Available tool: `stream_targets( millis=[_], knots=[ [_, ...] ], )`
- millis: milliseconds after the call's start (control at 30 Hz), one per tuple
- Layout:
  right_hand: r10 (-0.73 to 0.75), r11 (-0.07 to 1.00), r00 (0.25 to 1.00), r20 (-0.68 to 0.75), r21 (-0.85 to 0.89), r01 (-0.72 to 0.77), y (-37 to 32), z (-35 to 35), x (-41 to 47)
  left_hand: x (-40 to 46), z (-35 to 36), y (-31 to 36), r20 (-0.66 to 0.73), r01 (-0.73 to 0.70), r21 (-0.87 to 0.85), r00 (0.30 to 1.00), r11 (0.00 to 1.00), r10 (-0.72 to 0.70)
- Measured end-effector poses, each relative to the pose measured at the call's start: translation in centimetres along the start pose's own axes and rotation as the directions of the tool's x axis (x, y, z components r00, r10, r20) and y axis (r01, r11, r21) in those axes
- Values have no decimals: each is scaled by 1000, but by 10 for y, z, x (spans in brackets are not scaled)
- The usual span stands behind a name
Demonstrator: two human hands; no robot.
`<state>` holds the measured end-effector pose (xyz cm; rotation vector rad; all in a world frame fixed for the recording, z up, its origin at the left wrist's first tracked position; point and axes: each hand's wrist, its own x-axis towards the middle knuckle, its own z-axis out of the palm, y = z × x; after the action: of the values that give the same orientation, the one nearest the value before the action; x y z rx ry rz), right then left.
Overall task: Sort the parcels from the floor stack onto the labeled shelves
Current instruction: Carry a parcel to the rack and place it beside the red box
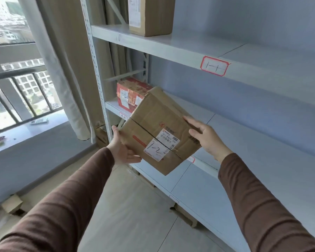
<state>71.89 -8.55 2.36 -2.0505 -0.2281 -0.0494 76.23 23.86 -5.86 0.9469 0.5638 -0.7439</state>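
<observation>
We are holding the cardboard parcel (160,130) marked 1-2 tilted between our left hand (123,150) and right hand (206,137), fingers straight, before the shelves (171,44).

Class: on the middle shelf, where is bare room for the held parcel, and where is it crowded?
Bare: the middle shelf right of the red parcel, to the frame edge. Crowded: its left end, by the upright.

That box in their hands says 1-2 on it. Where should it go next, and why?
Probably forward onto the shelf right behind it. The box, held between the left hand and right hand, reads 1-2, while the shelf label above reads 1-1, so the next level down seems likely.
</observation>
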Motion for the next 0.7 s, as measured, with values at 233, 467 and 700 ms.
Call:
stream_targets(
  millis=[233,467,700],
  knots=[
    [-68,964,987,-148,-264,27,39,-9,53,92,25,28,-39,-33,-93,999,995,30],
    [-126,889,954,-270,-457,-12,89,-12,93,165,72,53,-202,-231,-16,954,973,223],
    [-278,823,900,-336,-566,43,109,12,110,225,68,58,-149,-218,-69,967,973,206]
  ],
)
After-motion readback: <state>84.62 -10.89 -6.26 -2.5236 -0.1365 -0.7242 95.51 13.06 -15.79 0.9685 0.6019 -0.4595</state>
